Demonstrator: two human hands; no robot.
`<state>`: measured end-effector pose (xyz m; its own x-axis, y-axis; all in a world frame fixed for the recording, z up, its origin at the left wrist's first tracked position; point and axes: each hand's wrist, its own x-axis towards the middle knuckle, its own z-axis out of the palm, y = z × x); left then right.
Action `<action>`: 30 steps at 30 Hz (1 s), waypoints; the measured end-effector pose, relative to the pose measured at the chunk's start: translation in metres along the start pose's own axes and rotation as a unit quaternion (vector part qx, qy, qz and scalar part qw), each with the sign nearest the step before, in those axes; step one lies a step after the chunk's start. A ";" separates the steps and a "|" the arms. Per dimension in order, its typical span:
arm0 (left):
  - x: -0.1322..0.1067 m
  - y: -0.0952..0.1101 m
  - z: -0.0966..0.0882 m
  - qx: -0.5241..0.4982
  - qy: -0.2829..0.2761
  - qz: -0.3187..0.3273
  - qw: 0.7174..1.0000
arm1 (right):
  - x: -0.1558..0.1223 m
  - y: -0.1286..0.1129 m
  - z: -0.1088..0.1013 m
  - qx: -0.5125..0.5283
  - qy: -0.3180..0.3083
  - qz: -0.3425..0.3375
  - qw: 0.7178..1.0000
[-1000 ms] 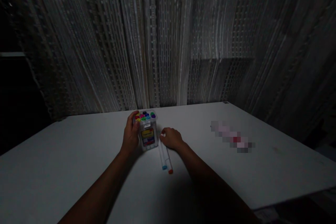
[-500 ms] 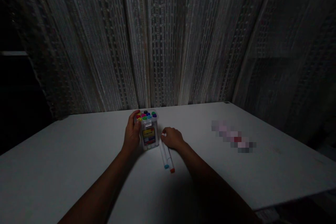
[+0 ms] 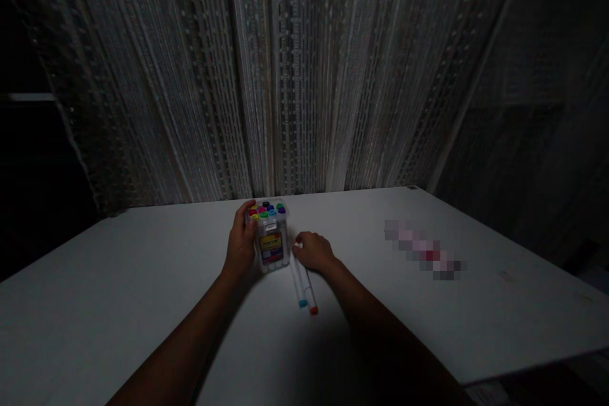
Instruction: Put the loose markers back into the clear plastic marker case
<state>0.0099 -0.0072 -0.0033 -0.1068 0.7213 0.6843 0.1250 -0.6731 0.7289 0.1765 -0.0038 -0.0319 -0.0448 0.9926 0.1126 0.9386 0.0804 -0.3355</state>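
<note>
A clear plastic box of markers (image 3: pixel 270 241) stands upright on the white table (image 3: pixel 118 304), several coloured caps showing at its top. My left hand (image 3: pixel 240 244) is wrapped round the box's left side. Two white markers lie side by side just right of the box, one with a blue cap (image 3: pixel 302 302), one with an orange-red cap (image 3: pixel 313 309). My right hand (image 3: pixel 311 250) rests curled over the far ends of these two markers, fingers pinched on them.
A blurred pink and red object (image 3: pixel 423 250) lies on the table to the right. A curtain of hanging strands (image 3: pixel 295 76) stands behind the table's far edge. The table's right edge (image 3: pixel 547 355) falls off into darkness.
Nothing has visibly moved apart from a small shift of the view; both hands stay where they were.
</note>
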 end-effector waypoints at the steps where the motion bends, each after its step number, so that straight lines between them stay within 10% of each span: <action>1: 0.000 0.000 0.000 0.001 -0.001 -0.002 1.000 | 0.000 0.000 0.000 0.000 0.000 0.000 1.000; 30: 0.000 0.003 0.000 -0.007 -0.001 -0.018 1.000 | 0.000 -0.001 0.000 -0.004 -0.001 0.000 1.000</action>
<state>0.0101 -0.0092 -0.0012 -0.1085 0.7451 0.6581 0.1069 -0.6494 0.7529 0.1750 -0.0038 -0.0317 -0.0463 0.9927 0.1109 0.9414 0.0805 -0.3276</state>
